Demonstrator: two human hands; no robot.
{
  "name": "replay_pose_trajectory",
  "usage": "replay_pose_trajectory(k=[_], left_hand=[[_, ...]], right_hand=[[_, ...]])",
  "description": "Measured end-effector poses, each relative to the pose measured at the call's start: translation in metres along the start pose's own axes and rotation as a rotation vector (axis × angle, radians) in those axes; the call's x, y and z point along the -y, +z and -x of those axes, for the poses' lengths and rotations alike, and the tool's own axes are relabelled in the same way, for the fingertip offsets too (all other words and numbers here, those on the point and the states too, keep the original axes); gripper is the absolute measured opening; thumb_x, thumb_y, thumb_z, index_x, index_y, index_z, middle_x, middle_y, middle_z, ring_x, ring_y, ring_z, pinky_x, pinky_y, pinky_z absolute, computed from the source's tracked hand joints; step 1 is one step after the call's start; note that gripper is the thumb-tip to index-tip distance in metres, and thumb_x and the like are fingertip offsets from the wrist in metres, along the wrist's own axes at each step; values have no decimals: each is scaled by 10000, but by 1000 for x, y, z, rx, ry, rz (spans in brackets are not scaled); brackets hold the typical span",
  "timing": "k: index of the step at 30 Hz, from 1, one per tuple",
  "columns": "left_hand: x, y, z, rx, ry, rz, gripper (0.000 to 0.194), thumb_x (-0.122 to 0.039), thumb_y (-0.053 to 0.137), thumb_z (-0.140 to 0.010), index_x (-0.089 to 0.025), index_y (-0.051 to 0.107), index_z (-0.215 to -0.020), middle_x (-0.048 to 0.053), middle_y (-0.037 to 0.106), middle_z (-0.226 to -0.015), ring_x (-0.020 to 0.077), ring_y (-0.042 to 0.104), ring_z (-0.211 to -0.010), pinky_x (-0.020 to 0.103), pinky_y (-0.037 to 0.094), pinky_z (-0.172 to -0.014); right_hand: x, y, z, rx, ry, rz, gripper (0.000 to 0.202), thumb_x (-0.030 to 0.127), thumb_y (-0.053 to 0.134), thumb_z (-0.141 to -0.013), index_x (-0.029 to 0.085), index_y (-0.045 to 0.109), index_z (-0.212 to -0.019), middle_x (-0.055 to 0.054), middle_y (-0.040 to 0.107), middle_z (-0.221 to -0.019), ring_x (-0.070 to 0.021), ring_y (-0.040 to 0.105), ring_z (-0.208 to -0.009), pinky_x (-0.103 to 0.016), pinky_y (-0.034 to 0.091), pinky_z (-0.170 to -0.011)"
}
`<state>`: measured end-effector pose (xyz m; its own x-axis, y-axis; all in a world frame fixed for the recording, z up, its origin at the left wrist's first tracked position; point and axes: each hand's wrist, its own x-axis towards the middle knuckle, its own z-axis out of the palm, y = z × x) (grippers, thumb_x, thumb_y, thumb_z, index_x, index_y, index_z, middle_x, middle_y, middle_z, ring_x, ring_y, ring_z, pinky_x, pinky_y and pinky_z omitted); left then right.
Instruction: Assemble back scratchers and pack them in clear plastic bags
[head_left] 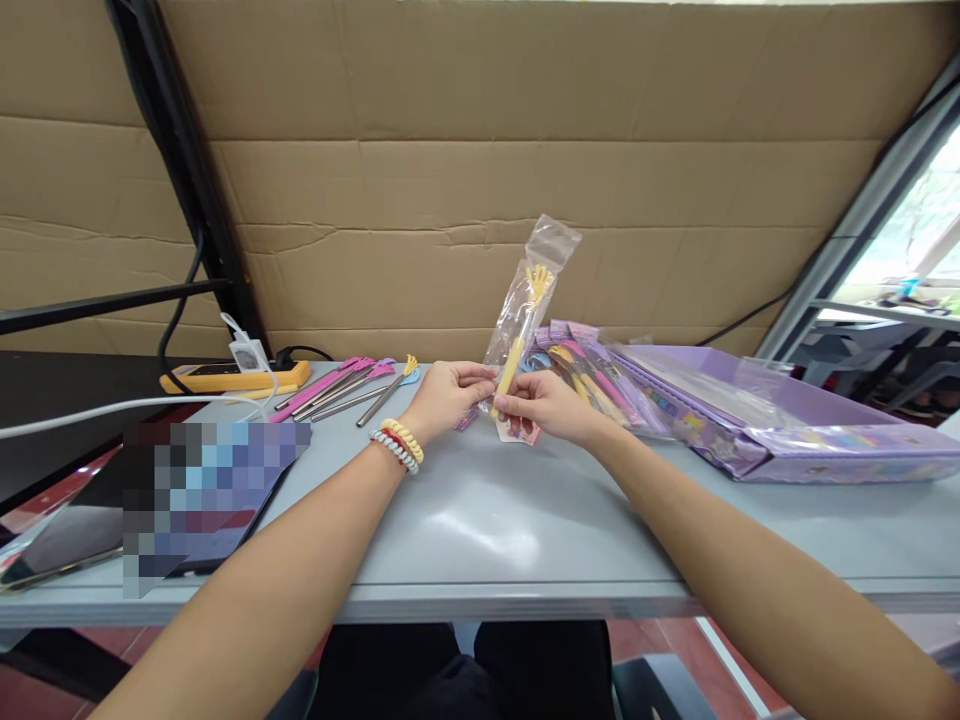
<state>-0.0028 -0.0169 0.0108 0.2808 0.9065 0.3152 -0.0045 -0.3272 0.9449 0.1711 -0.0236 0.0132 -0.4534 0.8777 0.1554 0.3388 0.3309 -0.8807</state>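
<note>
A clear plastic bag stands tilted above the table, with a yellow hand-shaped stick inside it. My left hand pinches the bag's lower left edge. My right hand is closed on the lower end of the bag and stick. Just beneath my fingers lies a small pink and white card, partly hidden. Left of my hands, several loose metal sticks with pink, purple, yellow and blue hand-shaped ends lie on the table. Behind my right hand is a pile of bagged sticks.
An open purple box stands on the grey table at the right. At the left are a yellow power strip with a white plug, a white cable and a dark tablet-like item. Cardboard forms the back wall.
</note>
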Motion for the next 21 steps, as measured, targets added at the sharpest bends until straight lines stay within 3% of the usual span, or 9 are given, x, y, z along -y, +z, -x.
replay_pose_trajectory(k=[8,11,15,21], left_hand=[[1,-3,1,148,35,24,331,-321,693,-691,-103,675,-940,82,682,-830,147,616,-734,290,496,-690],[-2,-3,2,205,26,3,429,-365,726,-653,-113,671,-995,65,669,-797,109,568,-632,242,454,-586],[-3,-3,3,270,12,-32,533,-383,751,-619,-113,652,-1068,31,629,-722,34,373,-457,198,289,-419],[0,-4,2,287,32,5,516,-362,734,-639,-122,661,-1090,34,609,-702,41,332,-479,202,248,-418]], right_hand=[[4,-1,1,-69,-118,87,378,502,671,-665,148,543,-636,6,551,-532,-93,516,-456,-216,414,-433],[3,-3,1,-93,-148,173,346,472,656,-691,142,564,-646,0,554,-549,-95,513,-479,-221,405,-463],[2,-4,1,-125,-132,260,334,463,640,-702,141,572,-646,-9,560,-546,-107,516,-491,-228,393,-477],[2,-5,2,-151,-150,338,364,497,613,-709,152,540,-619,3,535,-533,-97,467,-495,-225,352,-480]])
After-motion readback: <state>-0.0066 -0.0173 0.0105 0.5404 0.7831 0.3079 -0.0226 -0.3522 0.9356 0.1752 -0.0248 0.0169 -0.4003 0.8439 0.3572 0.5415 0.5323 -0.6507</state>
